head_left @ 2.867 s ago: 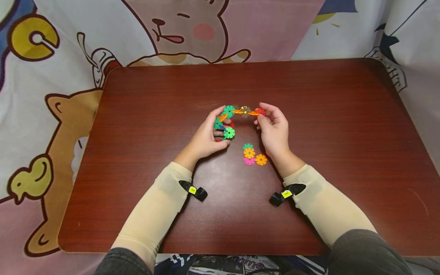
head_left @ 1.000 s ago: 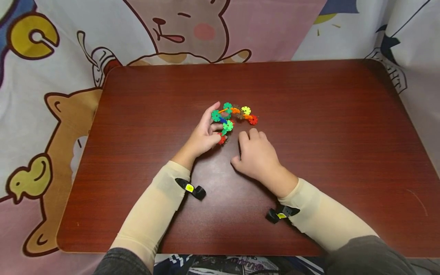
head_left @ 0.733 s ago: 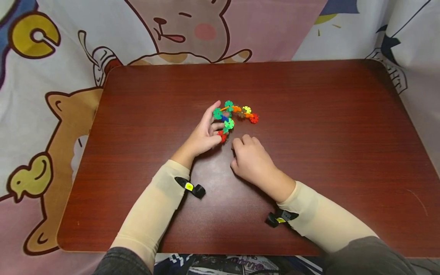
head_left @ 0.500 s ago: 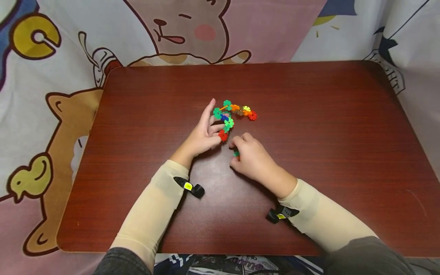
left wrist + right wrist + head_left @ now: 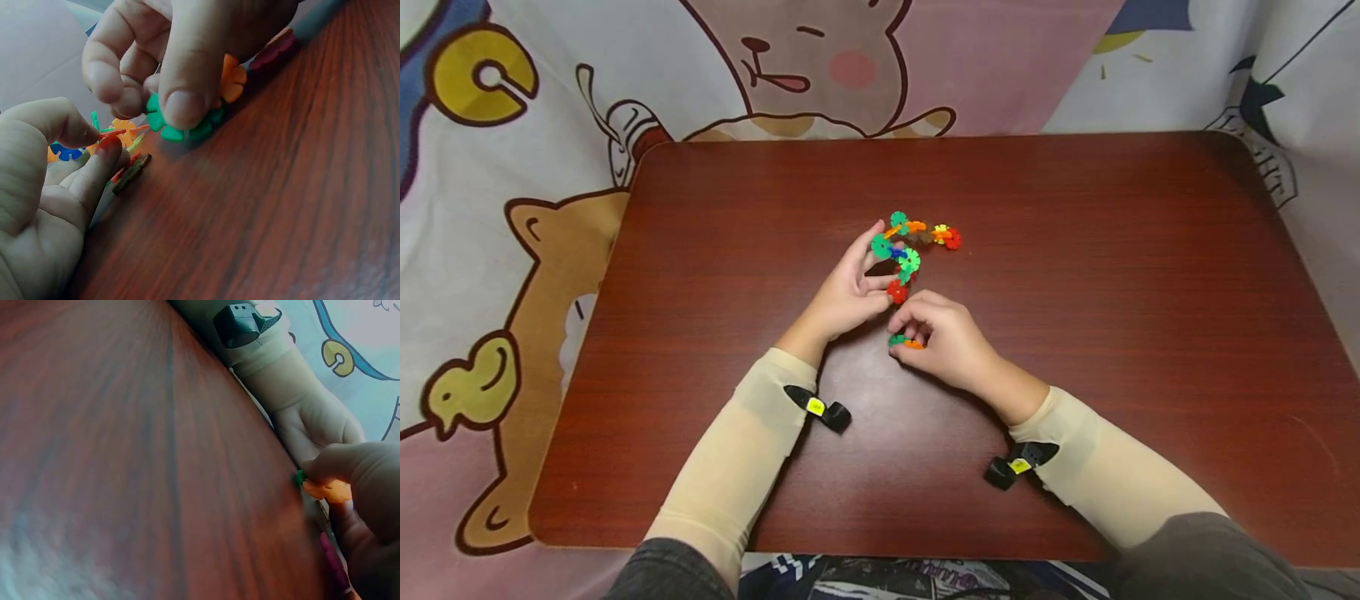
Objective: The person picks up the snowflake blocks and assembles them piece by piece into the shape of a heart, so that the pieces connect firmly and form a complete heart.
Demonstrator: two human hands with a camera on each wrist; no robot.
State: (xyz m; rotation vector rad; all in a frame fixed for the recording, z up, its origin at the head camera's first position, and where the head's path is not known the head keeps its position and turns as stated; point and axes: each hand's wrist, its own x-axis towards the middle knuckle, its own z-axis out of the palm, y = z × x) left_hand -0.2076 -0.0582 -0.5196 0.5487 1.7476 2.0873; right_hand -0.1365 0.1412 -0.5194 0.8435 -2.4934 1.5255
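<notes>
A chain of linked flower-shaped discs, with green (image 5: 882,246), blue, orange, yellow and red ones, curves above the table. My left hand (image 5: 842,304) pinches it at a red disc (image 5: 897,292) between thumb and finger. Close by on the right, my right hand (image 5: 951,342) pinches a smaller joined piece by its green disc (image 5: 898,340). In the left wrist view the thumb lies over that green disc (image 5: 172,132), with an orange disc (image 5: 232,80) beside it. The right wrist view shows the orange disc (image 5: 328,490) and a pink disc (image 5: 334,562) under the hand.
The brown wooden table (image 5: 1112,292) reaches well beyond both hands. A cartoon-print cloth (image 5: 1000,67) hangs behind it and at the left. Each wrist wears a black camera on a strap, the left one (image 5: 835,417) over the pale sleeve.
My right hand has let go of the chain's red end, moved down and picked up the small piece from the table. My left hand has kept the chain, whose grip point now shows a red disc.
</notes>
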